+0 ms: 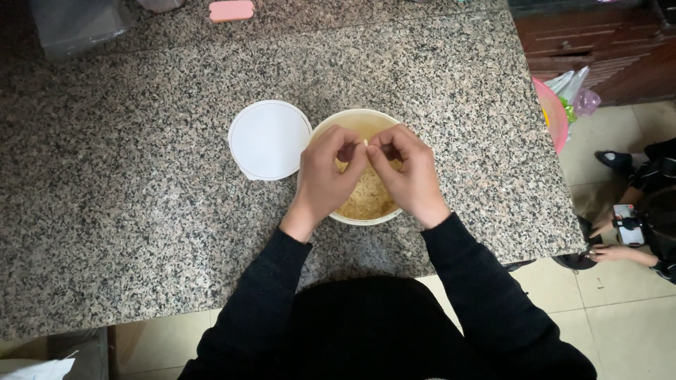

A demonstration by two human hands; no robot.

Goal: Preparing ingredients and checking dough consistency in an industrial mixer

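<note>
A round white bowl [350, 120] of dry pale noodles [366, 200] stands on the speckled granite counter [141, 176]. Both hands hover over it, fingertips pinched together around a tiny pale object, too small to name. My left hand [327, 172] is on the left of the bowl, my right hand [407, 172] on the right. A white round lid [269, 139] lies flat just left of the bowl, touching its rim.
A pink flat object [231, 10] and a clear plastic container [74, 24] sit at the counter's far edge. A pink basin with plastic bags [560, 105] is off the counter's right side. Another person crouches on the tiled floor at right, holding a phone [627, 225].
</note>
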